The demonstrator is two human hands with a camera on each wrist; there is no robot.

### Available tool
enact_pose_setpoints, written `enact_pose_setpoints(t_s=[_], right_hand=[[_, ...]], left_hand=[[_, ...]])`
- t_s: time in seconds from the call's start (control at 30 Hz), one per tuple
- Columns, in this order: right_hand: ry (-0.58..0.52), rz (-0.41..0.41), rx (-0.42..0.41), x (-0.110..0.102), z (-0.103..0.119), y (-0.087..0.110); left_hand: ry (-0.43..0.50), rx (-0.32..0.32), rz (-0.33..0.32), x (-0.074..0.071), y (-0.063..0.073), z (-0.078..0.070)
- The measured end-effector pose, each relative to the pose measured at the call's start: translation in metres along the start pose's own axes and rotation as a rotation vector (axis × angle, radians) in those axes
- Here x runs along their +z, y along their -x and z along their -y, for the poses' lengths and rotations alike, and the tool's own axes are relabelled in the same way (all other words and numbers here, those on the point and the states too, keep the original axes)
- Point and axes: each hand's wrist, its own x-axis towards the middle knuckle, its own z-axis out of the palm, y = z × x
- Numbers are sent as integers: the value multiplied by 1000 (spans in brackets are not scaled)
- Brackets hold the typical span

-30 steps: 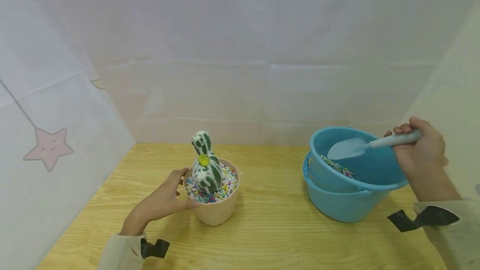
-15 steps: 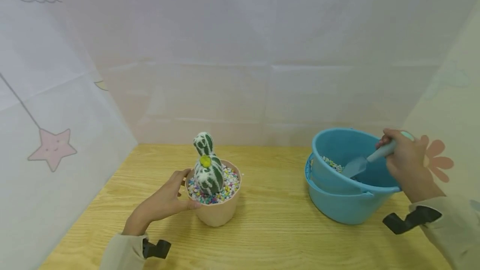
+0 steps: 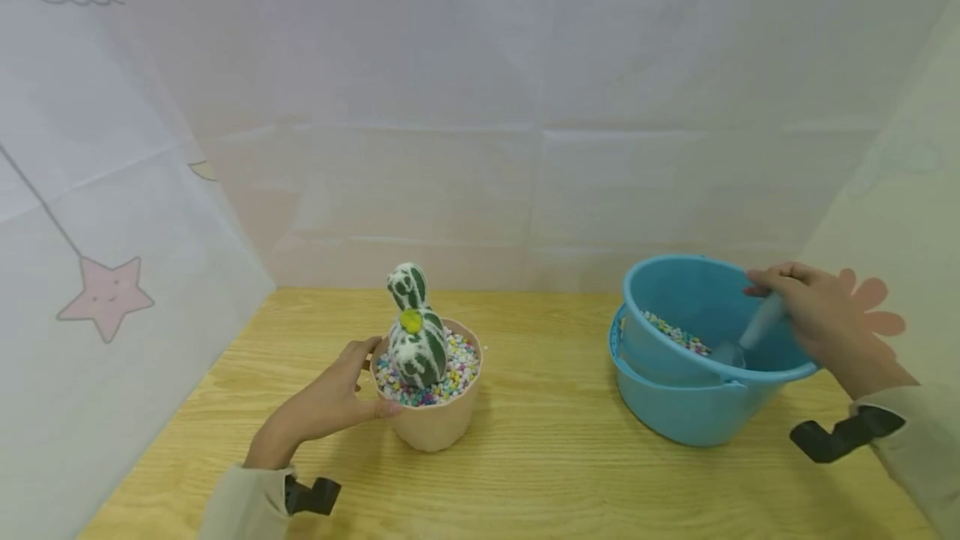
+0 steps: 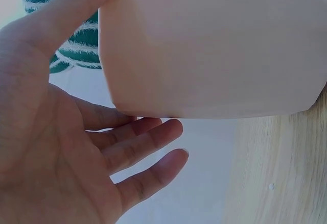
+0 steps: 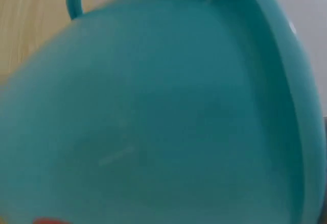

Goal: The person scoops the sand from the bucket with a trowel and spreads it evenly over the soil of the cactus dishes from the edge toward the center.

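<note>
A pale peach flower pot (image 3: 431,427) filled with small coloured pebbles (image 3: 457,369) holds a green-and-white cactus (image 3: 417,348) with a yellow flower. My left hand (image 3: 322,407) grips the pot from the left, thumb at the near rim and fingers round the far side; the left wrist view shows fingertips against the pot wall (image 4: 214,50). On the right, my right hand (image 3: 817,307) holds a trowel (image 3: 763,322) by its pale handle. The trowel's blade is down inside a blue bucket (image 3: 667,407), mostly hidden by the bucket's near wall. More pebbles (image 3: 675,333) lie in the bucket.
The bucket's handle (image 3: 675,382) lies lowered against its side. Bucket wall (image 5: 153,106) fills the right wrist view. A wood-grain table (image 3: 540,457) lies under both containers, with pale hanging sheets (image 3: 540,173) behind and at the sides. One loose pebble (image 4: 271,187) lies near the pot.
My right hand has brought the trowel from above the bucket down into it, and the handle has turned steeper. My left hand stays on the pot.
</note>
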Motion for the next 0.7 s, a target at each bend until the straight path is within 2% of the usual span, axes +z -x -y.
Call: enact_pose_setpoints(t_s=[0.1,0.23,0.33,0.43,0.57,0.7], right_hand=[[245,-64,4,-4,3,2],[543,-202,14,-4,12,10],[672,-224,-21,-9,15,14],[676,-165,-92,-18,14,14],[703,-181,-144,-19,16,11],[678,-194,-191,-10,24,8]], left_hand=[[-5,5,11,-3,0,1],[3,21,4,-7,-1,2],[7,46,-35,-13,-3,3],[-7,61,-72,-24,-4,4],[-75,57,-114,-43,-7,4],[-180,77,-210,-61,-12,2]])
